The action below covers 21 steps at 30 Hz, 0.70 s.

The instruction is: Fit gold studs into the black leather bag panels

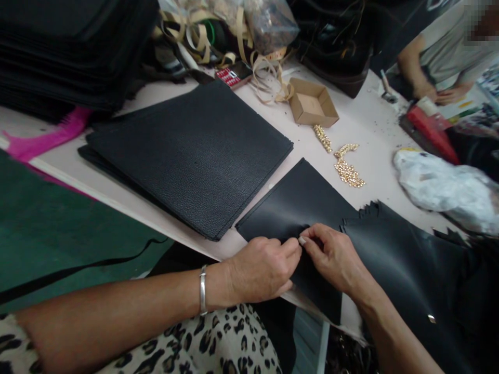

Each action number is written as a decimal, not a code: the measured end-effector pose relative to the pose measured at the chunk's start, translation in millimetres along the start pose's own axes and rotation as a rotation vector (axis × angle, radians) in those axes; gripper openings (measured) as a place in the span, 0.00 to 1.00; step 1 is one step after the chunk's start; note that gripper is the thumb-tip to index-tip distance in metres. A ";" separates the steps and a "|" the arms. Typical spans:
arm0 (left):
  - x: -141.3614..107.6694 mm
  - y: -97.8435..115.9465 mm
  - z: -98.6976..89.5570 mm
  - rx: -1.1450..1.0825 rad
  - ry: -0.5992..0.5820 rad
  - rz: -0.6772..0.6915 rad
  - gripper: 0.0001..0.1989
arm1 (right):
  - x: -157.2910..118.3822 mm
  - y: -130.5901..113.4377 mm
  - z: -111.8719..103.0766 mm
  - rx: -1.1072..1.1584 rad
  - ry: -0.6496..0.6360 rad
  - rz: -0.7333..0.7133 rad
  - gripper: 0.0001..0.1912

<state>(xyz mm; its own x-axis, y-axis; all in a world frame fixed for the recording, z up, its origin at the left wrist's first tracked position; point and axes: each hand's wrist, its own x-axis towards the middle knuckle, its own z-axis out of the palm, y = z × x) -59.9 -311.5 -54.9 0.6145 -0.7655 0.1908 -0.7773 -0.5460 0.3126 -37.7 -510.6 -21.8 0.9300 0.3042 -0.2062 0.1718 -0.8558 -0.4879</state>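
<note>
A smooth black leather panel [290, 195] lies at the table's front edge, under both hands. My left hand [265, 267] is closed, thumb and forefinger pinched together over the panel's middle. Fingertip to fingertip with it, my right hand [331, 254] is also closed in a pinch. Whatever sits between the fingertips is too small and covered to make out. Right of the panel, several more black leather pieces [390, 254] overlap, one bearing a small gold fitting [431, 319]. Beyond the hands lies a pile of small gold metal pieces [349, 174].
A stack of grained black panels [195, 150] lies to the left, with a taller black stack [66, 57] behind it. An open cardboard box [314, 104] stands near the gold pieces. A white plastic bag [444, 187] is at right. Another person [448, 62] sits across the table.
</note>
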 end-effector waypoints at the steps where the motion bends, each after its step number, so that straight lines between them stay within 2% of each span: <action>1: 0.1 -0.2 0.1 0.000 -0.001 0.003 0.25 | 0.1 -0.2 -1.1 0.001 -0.013 0.003 0.08; 7: -0.5 0.4 0.2 0.002 -0.005 0.000 0.25 | -4.0 3.6 -1.6 -0.007 -0.020 0.002 0.08; 14: -0.9 0.8 -0.6 -0.006 0.000 -0.006 0.27 | -5.6 6.2 2.2 -0.009 0.015 -0.074 0.08; 17: -0.8 0.5 -1.0 -0.001 0.003 -0.003 0.27 | -3.8 4.9 1.0 -0.029 0.010 -0.049 0.08; 21: -0.4 0.0 0.0 -0.005 -0.005 -0.002 0.26 | 3.3 2.2 -4.1 -0.019 -0.057 0.053 0.08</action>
<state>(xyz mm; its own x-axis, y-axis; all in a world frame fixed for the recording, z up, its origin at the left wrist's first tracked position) -60.2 -311.3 -54.9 0.6152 -0.7663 0.1853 -0.7754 -0.5458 0.3177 -32.9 -513.2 -20.0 0.9182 0.2807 -0.2794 0.1292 -0.8791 -0.4587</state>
